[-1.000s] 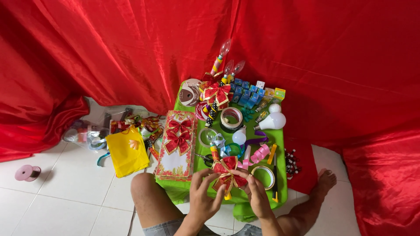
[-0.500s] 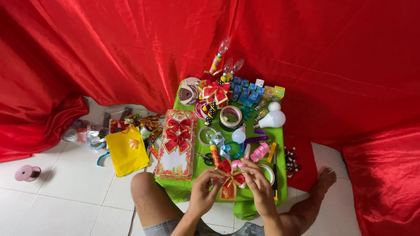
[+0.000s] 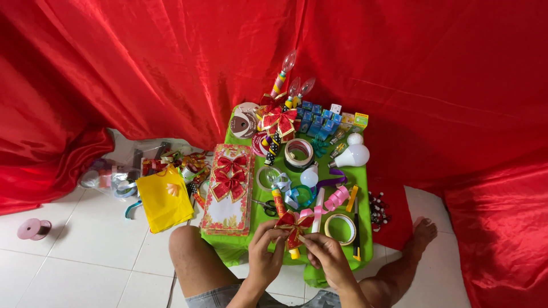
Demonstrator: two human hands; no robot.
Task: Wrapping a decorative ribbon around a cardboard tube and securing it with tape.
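Observation:
My left hand (image 3: pixel 266 249) and my right hand (image 3: pixel 326 255) both pinch a red bow with gold edges (image 3: pixel 294 223), held just above the near edge of a small green table (image 3: pixel 365 228). The bow sits against a yellow and red candle-shaped bulb (image 3: pixel 293 246) between my fingers. A red and gold card with two more bows (image 3: pixel 228 188) lies at the table's left edge. A roll of clear tape (image 3: pixel 341 228) lies just right of my hands.
White bulbs (image 3: pixel 353 155), blue boxes (image 3: pixel 317 120), tape rolls (image 3: pixel 299 153), scissors (image 3: pixel 266 206), ribbons and a yellow cutter (image 3: pixel 355 228) crowd the table. A yellow bag (image 3: pixel 164 197) and a pink spool (image 3: pixel 33 229) lie on the white tile floor. Red cloth hangs behind.
My hands have drawn closer together around the bow and pulled it slightly toward me. The rest of the table is unchanged.

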